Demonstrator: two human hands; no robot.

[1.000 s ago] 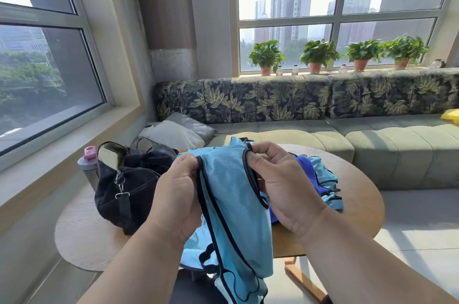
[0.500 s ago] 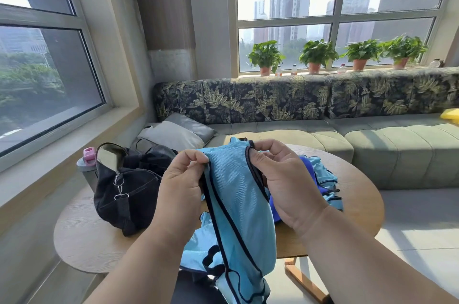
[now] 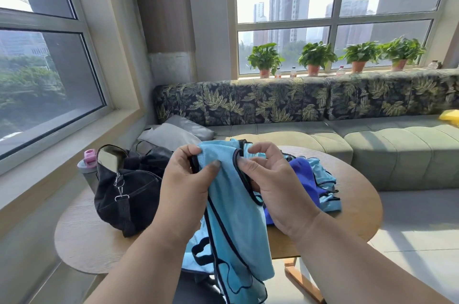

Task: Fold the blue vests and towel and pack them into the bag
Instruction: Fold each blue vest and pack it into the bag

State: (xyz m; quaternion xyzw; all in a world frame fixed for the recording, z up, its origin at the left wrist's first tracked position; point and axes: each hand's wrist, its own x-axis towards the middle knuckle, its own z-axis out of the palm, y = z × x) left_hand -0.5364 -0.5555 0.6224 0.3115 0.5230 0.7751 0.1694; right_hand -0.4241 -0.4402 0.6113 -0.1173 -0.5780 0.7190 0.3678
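Observation:
A light blue vest [image 3: 233, 214] with dark trim hangs in front of me over the near table edge. My left hand [image 3: 185, 187] pinches its top edge on the left, thumb across the cloth. My right hand [image 3: 270, 184] grips the dark-trimmed edge on the right. Behind my right hand, a darker blue cloth [image 3: 304, 179] and another light blue vest [image 3: 325, 188] lie in a heap on the table. The black bag [image 3: 129, 194] stands open on the table's left part.
The oval wooden table [image 3: 355, 204] stands before a green sofa [image 3: 372, 144] with a leaf-print back. A grey bottle with a pink lid [image 3: 87, 164] stands behind the bag. Grey cushions [image 3: 173, 132] lie in the sofa corner. Potted plants [image 3: 315, 57] line the sill.
My left hand shifted its hold up to the vest's top edge and spread it a little away from my right hand. The vest hangs flatter now.

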